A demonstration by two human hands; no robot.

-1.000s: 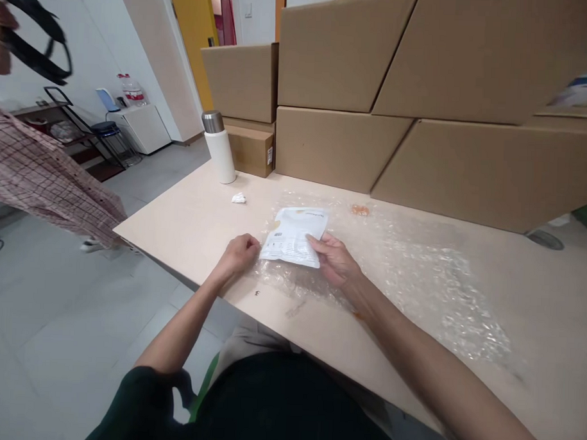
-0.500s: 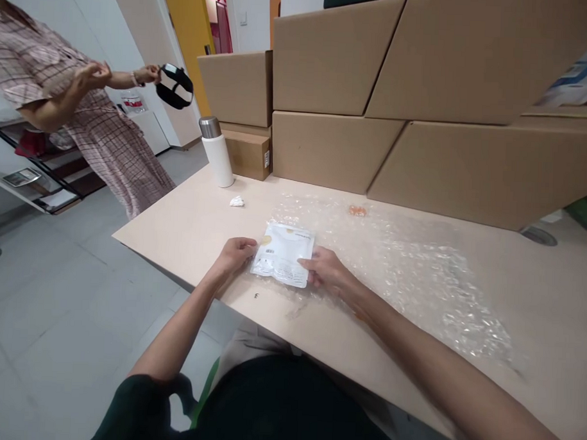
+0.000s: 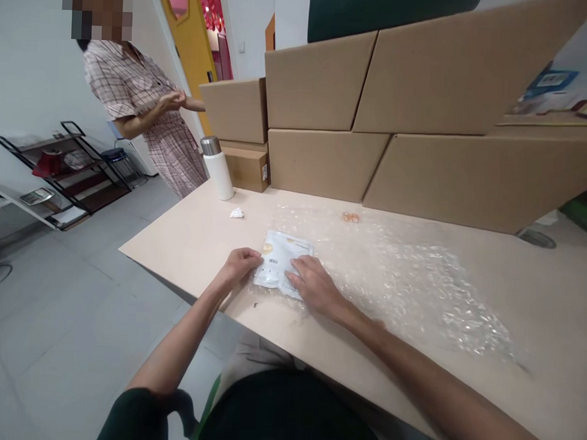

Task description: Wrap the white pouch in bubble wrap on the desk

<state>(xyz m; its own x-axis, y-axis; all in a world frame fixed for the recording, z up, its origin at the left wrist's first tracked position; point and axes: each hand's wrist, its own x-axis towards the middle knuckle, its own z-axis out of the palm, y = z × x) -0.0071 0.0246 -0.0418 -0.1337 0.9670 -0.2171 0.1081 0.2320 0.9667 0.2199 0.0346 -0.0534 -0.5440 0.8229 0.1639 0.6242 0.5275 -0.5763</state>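
Observation:
A white packet with printed text, a barcode and a yellow spot lies on a sheet of clear bubble wrap near the table's front edge. My left hand is at the packet's left side, fingers pinched on what looks like the edge of the bubble wrap. The fingertips partly hide what they grip. Over the packet's right part rests my right hand, fingers apart and pressing on its surface. The wrap spreads out to the right, under my right forearm.
Cardboard boxes are stacked along the table's back. A white bottle with a metal cap stands at back left, near a crumpled white scrap. An orange piece is by the wrap's far edge. Another person stands beyond the table.
My right hand has gone from gripping the packet's right edge to lying on top of it. The packet sits flatter on the wrap. The view has shifted, and the other person's black strap is out of sight.

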